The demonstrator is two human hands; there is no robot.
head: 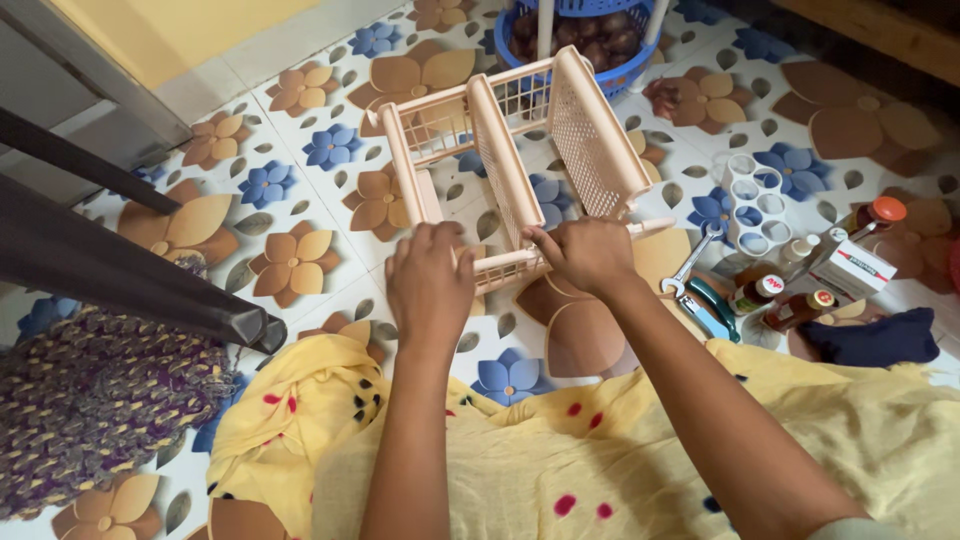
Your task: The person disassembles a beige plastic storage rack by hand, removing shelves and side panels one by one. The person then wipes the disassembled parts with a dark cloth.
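A pale pink plastic rack (590,130) with perforated shelves lies on its side on the flower-patterned floor. My left hand (430,280) rests on its near left corner, fingers curled over the frame. My right hand (588,255) grips the near bottom rail beside the middle shelf (503,165). Both forearms reach out over yellow dotted cloth (560,450) across my lap.
A blue basket (625,70) of dark round produce stands behind the rack. To the right lie a white holed tray (755,205), a wrench (690,265), small bottles (795,305), a white box (850,268) and dark cloth (880,340). Dark furniture legs (130,270) cross at left above a purple mat (90,400).
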